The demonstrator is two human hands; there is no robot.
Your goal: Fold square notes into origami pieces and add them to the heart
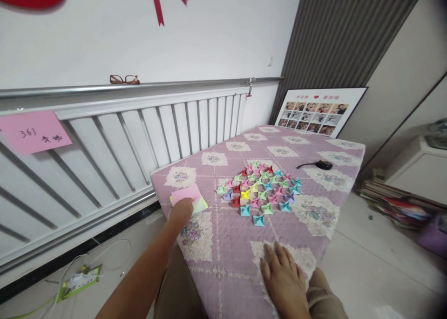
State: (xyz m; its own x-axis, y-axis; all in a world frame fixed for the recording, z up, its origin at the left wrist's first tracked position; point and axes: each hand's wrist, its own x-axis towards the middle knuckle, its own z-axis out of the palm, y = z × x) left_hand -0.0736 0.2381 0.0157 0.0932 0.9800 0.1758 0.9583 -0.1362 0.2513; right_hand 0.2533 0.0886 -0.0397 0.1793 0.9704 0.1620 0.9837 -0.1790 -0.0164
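Observation:
My left hand (pixel 182 212) rests on a stack of coloured paper (pixel 199 204) at the table's left side, its fingers bent over a pink sheet (pixel 183 194) on top; whether they pinch it is hidden. Flat on the patterned cloth near the front edge lies my right hand (pixel 283 277), fingers somewhat apart, with nothing in it. Between and beyond the hands stand many small folded paper shapes in close rows, among them a yellow one (pixel 245 194) and a blue one (pixel 259 220) at the front.
A black object with a cord (pixel 324 165) lies on the tablecloth (pixel 237 258) at the right. Behind are a radiator (pixel 181 128), glasses (pixel 125 79) and a photo board (pixel 314 111). A power strip (pixel 79 282) is on the floor.

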